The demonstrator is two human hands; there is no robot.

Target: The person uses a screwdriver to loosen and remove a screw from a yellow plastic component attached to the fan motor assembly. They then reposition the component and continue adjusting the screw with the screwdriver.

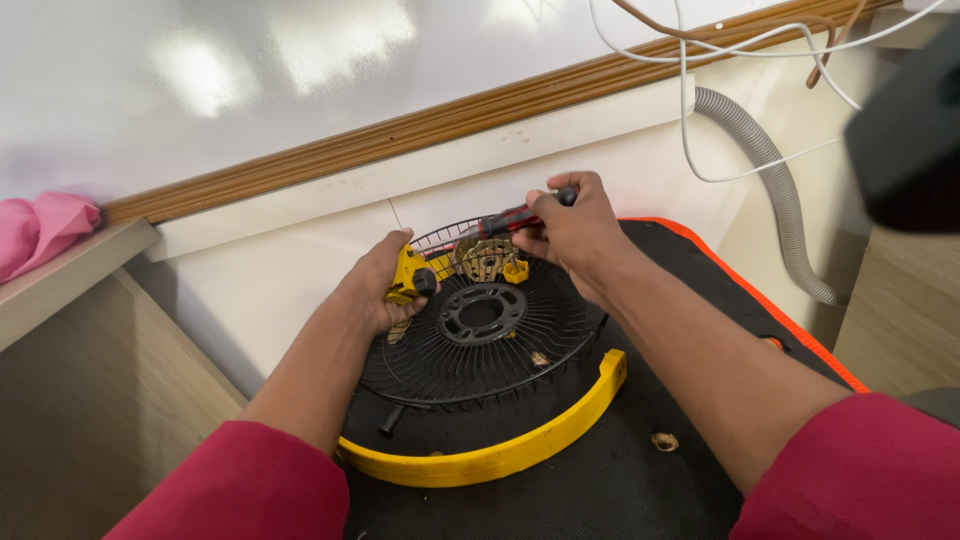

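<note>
Two hands on round black wire fan guard (480, 345), light, springy: left hand (385, 285) grasping yellow plastic clip (410, 275) at rim, right hand (570, 230) clenched around red-handled screwdriver (515, 217).

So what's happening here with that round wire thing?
A person in red sleeves is working on a black wire fan grille that lies on a black mat. The left hand grips a yellow piece at the grille's rim. The right hand holds a red-handled screwdriver pointed toward a small brass-coloured part at the grille's far edge. A curved yellow band lies on the mat in front of the grille, with a small brass-coloured nut beside it.
</note>
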